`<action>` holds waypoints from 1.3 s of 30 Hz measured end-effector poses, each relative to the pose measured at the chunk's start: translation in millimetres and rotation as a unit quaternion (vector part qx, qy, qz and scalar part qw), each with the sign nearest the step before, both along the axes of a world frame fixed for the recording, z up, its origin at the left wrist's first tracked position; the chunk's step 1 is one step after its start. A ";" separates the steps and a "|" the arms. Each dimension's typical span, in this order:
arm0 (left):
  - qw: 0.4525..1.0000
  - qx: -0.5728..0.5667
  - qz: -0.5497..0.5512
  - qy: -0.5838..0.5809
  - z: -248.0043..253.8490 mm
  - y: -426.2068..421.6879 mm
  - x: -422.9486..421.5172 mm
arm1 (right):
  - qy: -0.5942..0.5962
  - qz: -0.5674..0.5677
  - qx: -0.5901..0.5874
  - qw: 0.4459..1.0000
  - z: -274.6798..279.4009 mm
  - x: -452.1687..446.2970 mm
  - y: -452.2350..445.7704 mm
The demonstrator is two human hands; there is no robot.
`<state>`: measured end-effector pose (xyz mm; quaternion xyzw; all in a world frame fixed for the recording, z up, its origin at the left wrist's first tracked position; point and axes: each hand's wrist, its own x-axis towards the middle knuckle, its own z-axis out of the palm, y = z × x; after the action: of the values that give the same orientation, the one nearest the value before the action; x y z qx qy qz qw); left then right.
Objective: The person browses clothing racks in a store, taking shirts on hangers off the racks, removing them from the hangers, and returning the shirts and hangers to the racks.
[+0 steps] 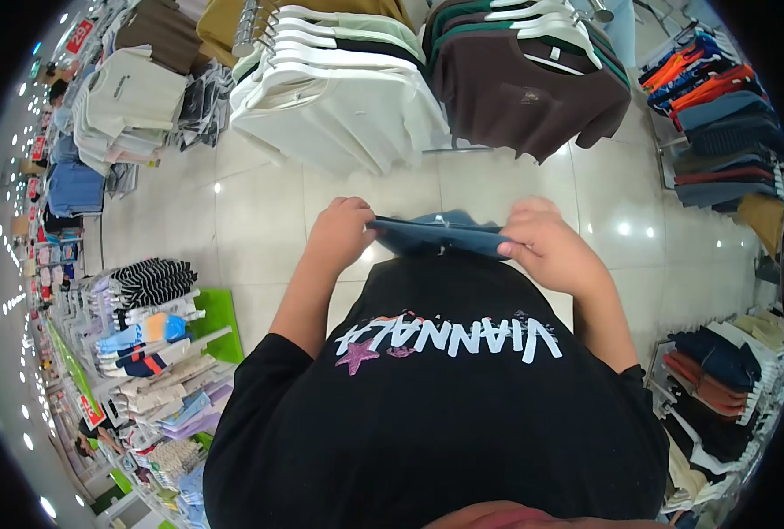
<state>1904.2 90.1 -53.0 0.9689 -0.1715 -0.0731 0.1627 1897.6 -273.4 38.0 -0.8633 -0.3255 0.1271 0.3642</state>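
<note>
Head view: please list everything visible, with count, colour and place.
Blue garment: one, blue, centre, held
Pale shirts: several, white in front, top centre
Brown shirt: one foremost, dark brown, beside these
Hangers: many, mostly white, top centre
Striped garments: count unclear, black-and-white, left
Green panels: several, green, lower left
Red signs: several, red-and-white, left
Patterned garments: several, orange-and-blue, upper right
Other clothes: uncountable, mixed colours, both sides
Floor: one, pale, centre
Ceiling lights: many, white, far left
T-shirt: one, black, worn, lower centre
Left hand: one, bare, garment's left end
Right hand: one, bare, garment's right end
</note>
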 end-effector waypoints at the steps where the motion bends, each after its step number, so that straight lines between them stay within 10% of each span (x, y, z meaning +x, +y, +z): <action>1: 1.000 -0.002 -0.007 0.001 6.1 1.8 -2.1 | -0.045 -0.012 0.001 0.999 -6.8 -4.1 -5.3; 5: 0.979 -0.193 -0.054 -0.026 51.9 -1.6 -11.3 | -0.071 -0.029 -0.029 0.997 1.2 -2.6 -24.8; 12: 0.970 -0.203 -0.073 -0.110 104.0 11.8 -7.8 | -0.093 -0.168 -0.028 0.981 -7.0 2.3 -61.7; 18: 0.968 -0.216 -0.065 -0.111 110.1 -11.5 -12.5 | -0.124 -0.064 0.047 0.989 3.4 -8.6 -31.2; 22: 0.990 -0.125 -0.008 -0.071 80.6 24.9 0.7 | -0.064 -0.154 -0.020 0.986 -11.5 9.0 -62.7; 28: 0.931 -0.315 0.166 -0.079 71.7 -3.0 15.4 | -0.197 -0.241 0.105 0.944 -6.9 22.4 -33.6; 30: 0.972 -0.135 0.045 -0.189 72.9 4.0 24.1 | -0.179 -0.227 0.060 0.955 -8.2 27.7 -35.6; 34: 0.974 -0.169 0.094 -0.121 109.2 5.7 18.2 | -0.083 -0.330 0.042 0.939 6.6 28.2 -39.9; 39: 0.967 -0.228 -0.061 -0.091 180.8 22.9 -28.7 | -0.077 -0.177 0.019 0.981 79.8 -2.1 -81.8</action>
<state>1875.4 113.0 127.8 0.8963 -0.2568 0.0467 0.3585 1895.5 -355.2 117.9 -0.9074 -0.1967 -0.0125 0.3713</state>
